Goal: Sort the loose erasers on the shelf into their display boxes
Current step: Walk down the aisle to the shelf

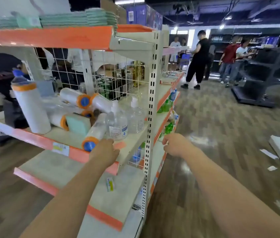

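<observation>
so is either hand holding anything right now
Nothing is clearly held. The left hand rests at the orange front edge of the cream metal shelf; the right hand hangs near the perforated upright, fingers curled, apparently empty.

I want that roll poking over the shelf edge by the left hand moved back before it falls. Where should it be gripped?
Grip the plastic-wrapped roll around its clear middle, just above the orange cap, fingers coming from the front and right, where the left hand already is. It lies tilted, cap overhanging the edge; the pump bottle crowds its right side, the green sponge its left.
</observation>
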Demonstrator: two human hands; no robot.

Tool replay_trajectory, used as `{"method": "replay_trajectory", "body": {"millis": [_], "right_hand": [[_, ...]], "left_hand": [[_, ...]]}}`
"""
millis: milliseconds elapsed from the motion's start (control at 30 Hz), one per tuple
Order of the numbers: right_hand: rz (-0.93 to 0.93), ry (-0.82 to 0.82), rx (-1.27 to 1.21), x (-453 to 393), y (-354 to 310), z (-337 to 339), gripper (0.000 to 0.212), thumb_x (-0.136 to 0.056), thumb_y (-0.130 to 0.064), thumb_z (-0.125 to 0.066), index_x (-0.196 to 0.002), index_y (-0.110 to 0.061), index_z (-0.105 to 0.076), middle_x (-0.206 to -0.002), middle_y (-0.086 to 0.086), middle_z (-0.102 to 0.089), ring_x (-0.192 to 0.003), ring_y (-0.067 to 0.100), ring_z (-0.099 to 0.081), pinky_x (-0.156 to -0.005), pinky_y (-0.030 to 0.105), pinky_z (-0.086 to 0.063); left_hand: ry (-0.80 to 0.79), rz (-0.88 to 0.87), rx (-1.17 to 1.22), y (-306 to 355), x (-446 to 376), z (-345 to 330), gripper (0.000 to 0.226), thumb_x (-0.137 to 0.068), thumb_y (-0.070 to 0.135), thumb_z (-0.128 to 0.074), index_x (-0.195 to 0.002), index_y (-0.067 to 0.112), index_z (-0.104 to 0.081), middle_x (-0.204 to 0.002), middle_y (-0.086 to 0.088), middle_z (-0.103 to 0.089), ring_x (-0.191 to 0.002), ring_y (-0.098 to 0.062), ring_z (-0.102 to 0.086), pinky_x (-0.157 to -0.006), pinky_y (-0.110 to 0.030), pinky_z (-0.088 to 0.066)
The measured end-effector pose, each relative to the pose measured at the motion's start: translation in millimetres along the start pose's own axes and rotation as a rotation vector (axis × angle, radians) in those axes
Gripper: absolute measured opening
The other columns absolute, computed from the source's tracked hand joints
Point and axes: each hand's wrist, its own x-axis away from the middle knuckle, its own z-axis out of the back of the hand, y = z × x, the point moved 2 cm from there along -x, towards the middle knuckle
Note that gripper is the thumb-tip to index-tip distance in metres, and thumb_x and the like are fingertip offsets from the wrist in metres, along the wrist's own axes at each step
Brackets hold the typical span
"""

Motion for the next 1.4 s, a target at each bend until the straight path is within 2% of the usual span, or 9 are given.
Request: {"method": "replay_trajectory", "body": {"millis": [133, 400, 533, 767, 867, 933, 1167, 1300, 1400], "right_hand": [[-0.025, -0.021, -0.012, -28.8, 3.9, -10.2, 0.025, -0.089, -0.011, -0.049, -0.113, -0.011, -0.058, -0.117, 0.009, -0.059, -0.108, 0.026, -0.055, -0.089, 0.032, -0.047], [-0.034, -0.068, -0.004, -63.3, 30.2, -28.0, 0.027, -0.088, -0.014, -0.051, -0.114, -0.011, -0.058, -0.113, 0.005, -0.06, -0.097, 0.024, -0.058, -0.079, 0.029, -0.047], [-0.068, -0.075, -0.011, -76.2, 55.8, -27.4, 0.031, -0.087, -0.017, -0.052, -0.117, -0.011, -0.059, -0.115, 0.005, -0.062, -0.105, 0.025, -0.057, -0.087, 0.031, -0.047], [-0.106, -0.042, -0.075, -88.3, 130.1, -9.2, 0.02, -0.086, -0.013, -0.052, -0.101, -0.008, -0.064, -0.106, 0.006, -0.065, -0.091, 0.024, -0.057, -0.074, 0.027, -0.042], [-0.104, -0.05, -0.089, -91.9, 169.6, -4.9, 0.017, -0.089, -0.013, -0.049, -0.1, -0.014, -0.062, -0.102, 0.008, -0.061, -0.099, 0.028, -0.056, -0.078, 0.03, -0.044], [-0.137, -0.056, -0.087, -95.9, 198.5, -3.8, 0.024, -0.088, -0.011, -0.048, -0.109, -0.009, -0.061, -0.112, 0.008, -0.061, -0.106, 0.028, -0.056, -0.085, 0.031, -0.046], [-0.239, -0.054, -0.112, -105.9, 282.4, 3.9, 0.03, -0.089, -0.009, -0.046, -0.116, -0.005, -0.061, -0.116, 0.013, -0.063, -0.109, 0.028, -0.058, -0.086, 0.028, -0.046], [-0.264, -0.049, -0.169, -117.1, 323.0, 6.8, 0.025, -0.087, -0.009, -0.05, -0.107, -0.006, -0.065, -0.108, 0.011, -0.066, -0.1, 0.028, -0.061, -0.086, 0.032, -0.051], [-0.282, -0.062, -0.175, -131.4, 348.5, 12.2, 0.023, -0.087, -0.012, -0.053, -0.103, -0.007, -0.067, -0.102, 0.011, -0.067, -0.098, 0.029, -0.063, -0.085, 0.035, -0.052]], "left_hand": [[-0.006, -0.006, -0.077, -3.7, -20.2, -10.4, 0.032, -0.087, 0.03, -0.055, -0.104, 0.002, -0.058, -0.115, -0.017, -0.056, -0.107, -0.031, -0.052, -0.085, -0.035, -0.04], [0.082, 0.056, -0.109, 11.9, -24.6, -17.3, 0.039, -0.09, 0.044, -0.052, -0.105, 0.01, -0.061, -0.111, -0.009, -0.058, -0.103, -0.028, -0.057, -0.076, -0.034, -0.045], [0.087, 0.018, 0.072, 37.9, -22.0, -22.7, 0.028, -0.084, 0.036, -0.06, -0.096, 0.011, -0.062, -0.092, -0.007, -0.063, -0.086, -0.026, -0.059, -0.068, -0.029, -0.042], [-0.008, -0.102, 0.265, 130.4, -45.3, -56.7, 0.013, -0.082, 0.026, -0.063, -0.084, 0.015, -0.056, -0.075, -0.001, -0.059, -0.068, -0.017, -0.055, -0.055, -0.025, -0.042], [-0.034, -0.143, 0.247, 175.6, -62.0, -82.1, 0.019, -0.083, 0.024, -0.065, -0.096, 0.011, -0.06, -0.09, -0.008, -0.064, -0.077, -0.02, -0.055, -0.059, -0.028, -0.039], [-0.037, -0.14, 0.283, 202.4, -73.4, -103.0, 0.021, -0.083, 0.021, -0.065, -0.098, 0.007, -0.06, -0.09, -0.009, -0.061, -0.078, -0.018, -0.049, -0.064, -0.027, -0.033], [-0.101, -0.139, 0.27, 270.0, -116.0, -177.9, 0.016, -0.083, 0.023, -0.068, -0.08, 0.02, -0.052, -0.089, -0.006, -0.063, -0.078, -0.022, -0.055, -0.065, -0.03, -0.043], [-0.16, -0.135, 0.27, 303.7, -136.2, -210.3, 0.016, -0.084, 0.024, -0.068, -0.088, 0.02, -0.053, -0.094, -0.004, -0.061, -0.083, -0.021, -0.056, -0.064, -0.028, -0.041], [-0.196, -0.153, 0.292, 330.5, -155.2, -230.0, 0.02, -0.087, 0.02, -0.063, -0.107, 0.017, -0.058, -0.107, -0.005, -0.061, -0.094, -0.022, -0.058, -0.07, -0.028, -0.043]]}}
